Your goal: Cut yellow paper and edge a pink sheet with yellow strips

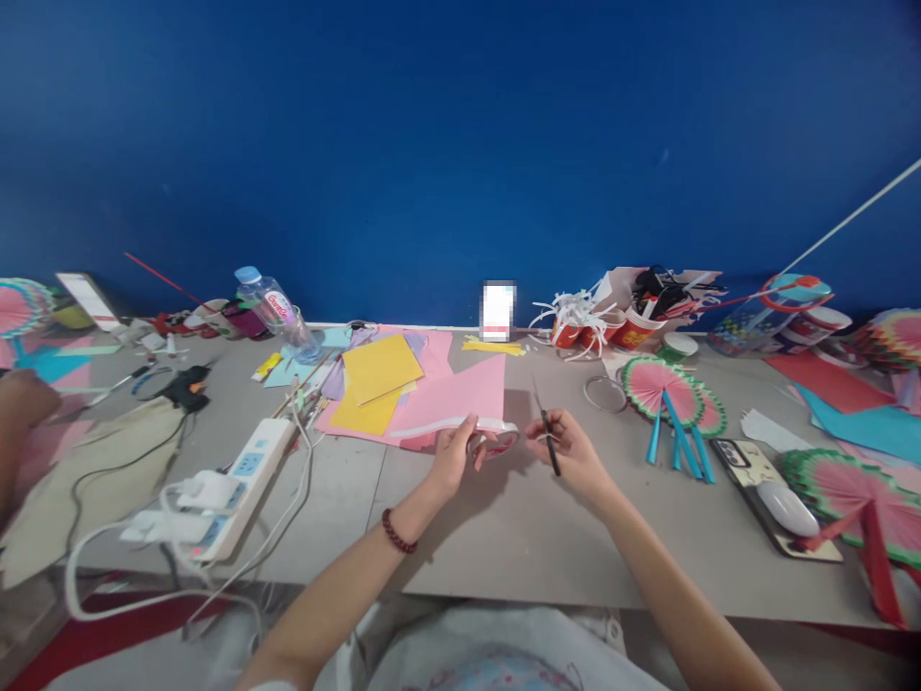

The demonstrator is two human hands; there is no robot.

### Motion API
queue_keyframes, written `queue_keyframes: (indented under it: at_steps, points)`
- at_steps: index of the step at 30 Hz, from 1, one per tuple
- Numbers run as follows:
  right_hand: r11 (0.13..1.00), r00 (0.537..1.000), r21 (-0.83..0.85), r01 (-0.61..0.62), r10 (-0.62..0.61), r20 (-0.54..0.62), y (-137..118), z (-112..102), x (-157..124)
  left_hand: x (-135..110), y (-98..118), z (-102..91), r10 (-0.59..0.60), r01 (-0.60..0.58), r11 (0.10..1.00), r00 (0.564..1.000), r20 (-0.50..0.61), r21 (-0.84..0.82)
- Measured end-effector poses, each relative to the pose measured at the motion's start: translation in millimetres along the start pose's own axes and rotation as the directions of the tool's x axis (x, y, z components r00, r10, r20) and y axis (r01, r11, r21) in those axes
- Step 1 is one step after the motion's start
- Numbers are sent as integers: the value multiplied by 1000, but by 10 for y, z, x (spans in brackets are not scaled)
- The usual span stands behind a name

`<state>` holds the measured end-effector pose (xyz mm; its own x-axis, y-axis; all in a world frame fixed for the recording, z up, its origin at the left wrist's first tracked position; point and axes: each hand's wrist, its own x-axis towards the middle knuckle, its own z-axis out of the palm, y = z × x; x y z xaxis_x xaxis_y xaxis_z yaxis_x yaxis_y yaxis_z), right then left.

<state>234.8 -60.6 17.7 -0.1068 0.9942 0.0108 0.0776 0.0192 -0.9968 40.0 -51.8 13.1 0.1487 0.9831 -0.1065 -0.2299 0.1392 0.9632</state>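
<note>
My left hand grips a roll of white tape with a reddish inner ring, just above the table. From the roll a white tape strip runs left along the near edge of a pink paper sheet. In my right hand is a pair of black-handled scissors, seen nearly edge-on, its thin blades pointing up and away from me. A small gap separates the scissors from the tape roll. Whether the blades are parted is unclear.
Yellow paper overlaps the pink sheets. Left are a power strip with cables and a tilted water bottle. Right lie a tape ring, pleated paper fans, a phone and a mouse. Another person's hand shows far left.
</note>
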Motion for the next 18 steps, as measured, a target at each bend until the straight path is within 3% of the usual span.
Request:
queue_keyframes:
  at_steps: [3, 5, 8, 11, 18]
  points:
    - [980, 987, 177, -88, 62, 147, -16, 18, -170, 8, 26, -4, -8, 9, 1000, 998, -64, 3]
    - [927, 937, 327, -181, 61, 344, 33, 69, -329, 19, 27, -25, 6, -6, 1000, 997, -81, 4]
    - [823, 854, 456, -339, 66, 515, 153, 188, -545, 40, 17, -68, 38, -40, 999, 996, -85, -24]
    - [758, 821, 497, -422, 88, 564, 233, 291, -649, 52, 22, -96, 41, -44, 997, 998, -53, -61]
    - [712, 797, 501, -492, 137, 588, 227, 346, -622, 45, 74, -82, 39, -45, 996, 997, -70, -81]
